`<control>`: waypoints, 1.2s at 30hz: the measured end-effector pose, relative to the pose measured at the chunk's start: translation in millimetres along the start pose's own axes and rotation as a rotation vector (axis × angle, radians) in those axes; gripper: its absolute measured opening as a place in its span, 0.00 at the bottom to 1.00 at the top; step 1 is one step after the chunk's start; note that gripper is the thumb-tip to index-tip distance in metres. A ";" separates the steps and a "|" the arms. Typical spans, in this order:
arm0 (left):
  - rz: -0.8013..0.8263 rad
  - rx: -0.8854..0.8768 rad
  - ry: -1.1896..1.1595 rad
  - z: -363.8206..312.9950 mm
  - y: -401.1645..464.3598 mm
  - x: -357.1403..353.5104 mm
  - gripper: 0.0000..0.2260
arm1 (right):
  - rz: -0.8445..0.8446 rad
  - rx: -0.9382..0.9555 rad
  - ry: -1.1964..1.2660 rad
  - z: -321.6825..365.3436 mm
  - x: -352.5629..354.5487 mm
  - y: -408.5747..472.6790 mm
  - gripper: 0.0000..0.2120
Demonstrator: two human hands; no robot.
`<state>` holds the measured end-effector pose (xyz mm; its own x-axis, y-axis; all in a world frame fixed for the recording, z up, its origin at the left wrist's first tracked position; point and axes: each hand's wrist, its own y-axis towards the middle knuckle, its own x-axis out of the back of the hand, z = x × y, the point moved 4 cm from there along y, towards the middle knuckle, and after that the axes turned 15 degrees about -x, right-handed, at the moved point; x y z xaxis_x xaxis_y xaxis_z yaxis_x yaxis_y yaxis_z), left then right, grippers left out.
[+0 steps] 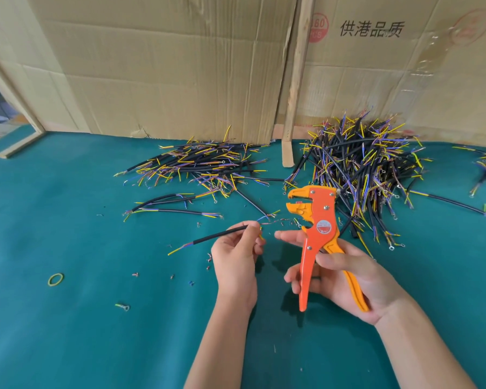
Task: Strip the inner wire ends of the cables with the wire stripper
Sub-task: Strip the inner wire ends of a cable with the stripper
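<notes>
My left hand [237, 254] pinches a short black cable [219, 234] near its right end. The cable's coloured inner wires stick out past my fingertips toward the right, and its other end fans out yellow and blue at the lower left. My right hand [345, 273] grips the handles of an orange wire stripper [319, 228], held upright with its jaws apart at the top. The jaws sit a little right of and above the cable's wire ends, apart from them.
A flat pile of cables [205, 167] lies behind my left hand and a taller heap of cables [368, 167] behind the stripper. Cardboard walls [180, 66] and a wooden post [295, 80] close the back. A yellow rubber band [56, 279], a ring terminal [123, 306] and insulation scraps dot the green mat [82, 332].
</notes>
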<state>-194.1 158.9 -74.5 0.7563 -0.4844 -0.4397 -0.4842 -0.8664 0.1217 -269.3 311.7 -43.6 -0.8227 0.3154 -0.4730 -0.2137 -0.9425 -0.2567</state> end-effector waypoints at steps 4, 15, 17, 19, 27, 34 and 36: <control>-0.017 0.016 -0.056 0.1 1.0 0.0 0.13 | -0.160 -0.086 0.079 -1.9 11.2 -2.3 0.29; -0.035 -0.002 -0.031 1.6 -0.3 0.8 0.07 | -0.142 -0.252 -0.016 -10.0 -11.9 3.8 0.20; -0.023 -0.011 -0.019 1.7 -0.2 0.8 0.07 | -0.143 -0.251 -0.009 -10.2 -12.9 4.4 0.17; -0.013 -0.018 -0.010 1.5 0.0 0.6 0.07 | -0.138 -0.244 -0.003 -10.0 -13.4 4.6 0.15; 0.000 -0.023 0.012 1.6 -0.9 1.0 0.05 | -0.144 -0.221 0.032 -9.7 -14.5 5.1 0.13; 0.009 -0.032 0.020 1.6 -0.8 1.0 0.04 | -0.196 -0.207 0.036 -11.3 -16.4 7.7 0.15; 0.024 -0.035 0.014 1.6 -1.1 0.6 0.04 | -0.261 -0.166 0.032 -11.9 -17.4 12.1 0.17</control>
<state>-193.8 159.8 -76.4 0.7508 -0.5062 -0.4243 -0.4864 -0.8584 0.1634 -251.3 296.1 -48.5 -0.7339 0.5498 -0.3988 -0.3241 -0.7995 -0.5057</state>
